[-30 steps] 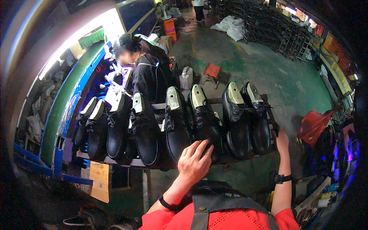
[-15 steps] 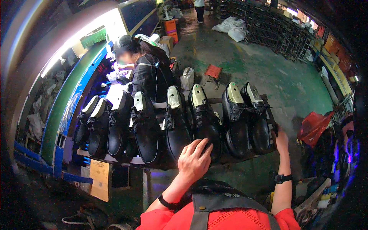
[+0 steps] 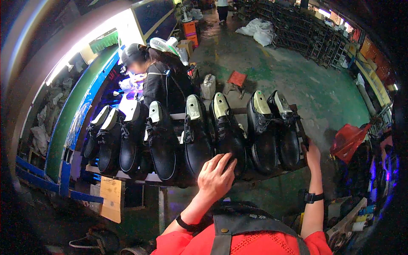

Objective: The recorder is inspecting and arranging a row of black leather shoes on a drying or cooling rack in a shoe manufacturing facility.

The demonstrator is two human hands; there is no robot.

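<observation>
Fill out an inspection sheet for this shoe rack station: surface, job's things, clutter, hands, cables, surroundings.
Surface: rack carrying a row of shoes, toes toward the person.
Job's things: black lace-up shoes on lasts; left hand rests on the toe of one shoe.
Clutter: board and footwear on the floor under the rack.
Hands: left hand spread flat, holding nothing; right hand at the rack's right end, grip hidden.
Cables: nothing seen.
Surroundings: co-worker bent at a lit bench behind the rack; green floor; white sacks; red bag.
</observation>
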